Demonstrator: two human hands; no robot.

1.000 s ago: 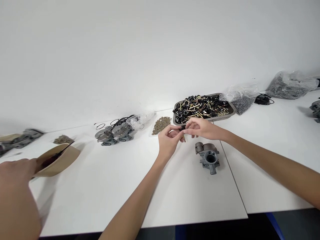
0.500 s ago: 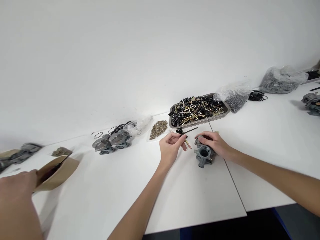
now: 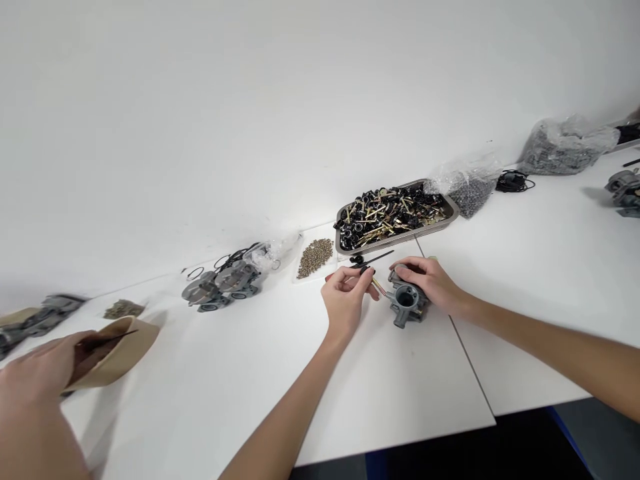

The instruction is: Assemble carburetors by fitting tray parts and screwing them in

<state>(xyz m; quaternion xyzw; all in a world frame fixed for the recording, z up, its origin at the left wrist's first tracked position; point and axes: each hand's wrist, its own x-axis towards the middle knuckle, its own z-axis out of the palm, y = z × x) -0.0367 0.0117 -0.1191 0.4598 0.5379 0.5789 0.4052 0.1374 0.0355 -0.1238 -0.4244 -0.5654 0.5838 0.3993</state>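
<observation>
My right hand (image 3: 431,279) is wrapped round the back of a grey metal carburetor (image 3: 409,303), holding it on the white table with its round bore facing me. Between the thumb and fingers of my left hand (image 3: 347,293) is a thin brass-coloured rod (image 3: 379,287) with a black cap. The rod's free end is at the carburetor's left side; whether it has entered a hole I cannot tell. Behind my left hand lies what looks like a screwdriver (image 3: 377,259), its dark shaft showing. A small black part (image 3: 356,259) lies beside it.
A metal tray (image 3: 400,241) of black caps and brass rods stands at the wall, near small brass pieces (image 3: 316,257) and a plastic bag (image 3: 470,197). More carburetors (image 3: 220,287) stand left. At far left, another person's hand (image 3: 45,367) holds a tan container (image 3: 125,353).
My left hand has brought the brass rod against the carburetor's left side; before, its end hung apart from it. The other person's hand has shifted slightly at the tan container.
</observation>
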